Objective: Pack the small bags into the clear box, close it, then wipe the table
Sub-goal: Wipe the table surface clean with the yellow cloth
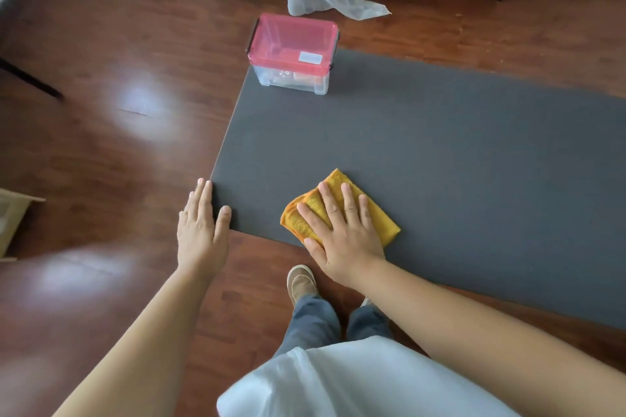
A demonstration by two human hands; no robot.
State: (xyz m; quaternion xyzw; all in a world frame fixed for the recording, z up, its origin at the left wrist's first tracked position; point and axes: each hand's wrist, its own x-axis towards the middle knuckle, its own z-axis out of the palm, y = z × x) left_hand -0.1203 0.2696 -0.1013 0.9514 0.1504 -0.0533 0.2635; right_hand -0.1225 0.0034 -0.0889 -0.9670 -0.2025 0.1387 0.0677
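Folded yellow cloth (pixel 342 210) lies flat on the grey table (pixel 440 152), close to the near edge and not far in from the near left corner. Its long axis runs diagonally, from the near edge up and leftward toward the far side. The right hand (pixel 342 230) presses down on it, palm flat, fingers (pixel 327 200) spread across the fabric and thumb at the cloth's near-left corner; it is not pinching or clutching the cloth, only bearing on it. The left hand (pixel 201 230) is open and holds nothing, fingers extended, resting against the table's left edge at the near left corner (apparently bracing).

The clear box (pixel 293 56) stands at the far left corner, well apart from the cloth, its pink lid on and seemingly latched; small items show faintly through the wall. Packing and closing are judged complete; wiping is the step in hand.

Governing relation: almost the whole unwiped surface lies to the right of and beyond the cloth. The right hand, already on the cloth, is the arm placed to sweep that way. Care is needed near the box at the far left corner.
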